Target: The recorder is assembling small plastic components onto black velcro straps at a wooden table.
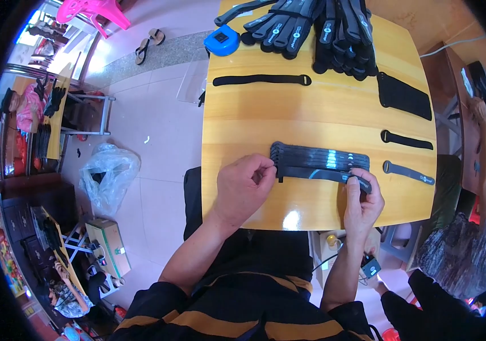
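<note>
A row of black hook-and-loop straps [322,152] lies close together on the wooden table in front of me, buckle ends to the left. Along its near side runs one more dark strap [305,172] with a pale mark. My left hand [245,182] is closed in a pinch at this strap's buckle end, its fingertips partly hidden. Thumb and fingers of my right hand [365,199] pinch the same strap near its other end. Right of the row lie a small black strap [406,140] and a grey strap [407,171].
Bundles of grey and black straps [345,40] fill the table's far edge, beside a blue tape measure [221,41]. A long black strap [260,80] and a wide black piece [405,95] lie nearer. Another person [461,256] sits at right. A plastic bag [109,173] lies on the floor at left.
</note>
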`<act>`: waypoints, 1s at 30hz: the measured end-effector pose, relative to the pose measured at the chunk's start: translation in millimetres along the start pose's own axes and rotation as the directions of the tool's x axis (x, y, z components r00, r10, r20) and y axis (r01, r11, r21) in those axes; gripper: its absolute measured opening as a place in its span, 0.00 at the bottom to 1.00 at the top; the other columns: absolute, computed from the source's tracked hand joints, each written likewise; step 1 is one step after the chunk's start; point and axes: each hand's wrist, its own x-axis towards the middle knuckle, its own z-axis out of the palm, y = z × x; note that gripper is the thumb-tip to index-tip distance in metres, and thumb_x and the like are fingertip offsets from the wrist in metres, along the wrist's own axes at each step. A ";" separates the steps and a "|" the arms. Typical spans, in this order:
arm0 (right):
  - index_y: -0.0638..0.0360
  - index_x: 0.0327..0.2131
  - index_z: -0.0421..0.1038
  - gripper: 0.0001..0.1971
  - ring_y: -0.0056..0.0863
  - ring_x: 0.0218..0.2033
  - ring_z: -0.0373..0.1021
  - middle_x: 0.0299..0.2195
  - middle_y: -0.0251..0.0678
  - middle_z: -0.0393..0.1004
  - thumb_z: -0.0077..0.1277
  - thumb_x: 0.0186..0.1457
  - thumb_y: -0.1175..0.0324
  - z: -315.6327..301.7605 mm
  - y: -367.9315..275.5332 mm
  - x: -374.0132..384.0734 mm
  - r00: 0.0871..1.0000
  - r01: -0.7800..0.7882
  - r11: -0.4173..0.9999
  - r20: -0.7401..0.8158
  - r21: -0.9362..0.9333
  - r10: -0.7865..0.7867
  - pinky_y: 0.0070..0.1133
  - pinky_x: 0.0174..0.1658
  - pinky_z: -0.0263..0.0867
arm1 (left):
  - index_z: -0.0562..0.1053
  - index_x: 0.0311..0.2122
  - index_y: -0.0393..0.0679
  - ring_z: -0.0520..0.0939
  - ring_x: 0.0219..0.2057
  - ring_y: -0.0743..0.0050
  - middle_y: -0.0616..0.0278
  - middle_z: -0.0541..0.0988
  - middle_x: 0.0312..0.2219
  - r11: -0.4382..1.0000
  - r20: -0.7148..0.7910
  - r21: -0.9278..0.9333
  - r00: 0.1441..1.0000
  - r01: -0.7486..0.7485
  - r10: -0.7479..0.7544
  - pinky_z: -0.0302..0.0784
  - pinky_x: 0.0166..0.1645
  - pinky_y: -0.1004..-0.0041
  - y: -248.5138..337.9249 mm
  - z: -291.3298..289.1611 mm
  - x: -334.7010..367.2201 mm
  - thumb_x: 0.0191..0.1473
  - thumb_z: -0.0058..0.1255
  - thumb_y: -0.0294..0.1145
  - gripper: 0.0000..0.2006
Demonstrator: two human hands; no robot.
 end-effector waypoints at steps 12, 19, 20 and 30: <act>0.66 0.41 0.76 0.07 0.11 0.30 0.66 0.31 0.27 0.74 0.56 0.61 0.75 0.1 0.8 0.8 1.000 0.030 1.000 -0.003 0.000 -0.030 0.11 0.32 0.62 | 0.76 0.30 0.39 0.81 0.20 0.70 0.59 0.80 0.21 1.000 0.011 0.025 1.000 0.001 -0.001 0.76 0.27 0.74 1.5 -1.1 0.9 0.50 0.59 0.22 0.03; 0.67 0.41 0.76 0.07 0.12 0.31 0.67 0.31 0.27 0.74 0.55 0.61 0.76 -1.3 0.4 0.9 1.000 0.027 0.999 0.010 0.031 -0.028 0.12 0.34 0.63 | 0.76 0.30 0.40 0.81 0.20 0.70 0.59 0.79 0.21 1.000 0.008 0.012 1.000 0.005 -0.006 0.76 0.26 0.74 1.9 0.6 1.0 0.50 0.59 0.22 0.03; 0.67 0.41 0.76 0.07 0.12 0.31 0.67 0.31 0.27 0.74 0.55 0.61 0.76 -1.0 0.5 0.8 1.000 0.027 0.999 0.009 0.032 -0.028 0.12 0.34 0.63 | 0.76 0.30 0.40 0.81 0.20 0.70 0.59 0.79 0.21 1.000 0.009 0.020 1.000 -0.002 0.002 0.75 0.26 0.74 1.3 0.7 1.1 0.50 0.59 0.22 0.03; 0.66 0.41 0.76 0.07 0.09 0.28 0.63 0.29 0.24 0.72 0.55 0.60 0.76 1.2 -1.9 1.2 1.000 0.014 0.999 0.002 0.036 -0.015 0.09 0.30 0.58 | 0.76 0.29 0.38 0.78 0.18 0.78 0.61 0.79 0.20 0.995 -0.024 0.078 0.998 -0.057 0.059 0.72 0.24 0.78 -0.6 3.1 1.5 0.49 0.60 0.22 0.03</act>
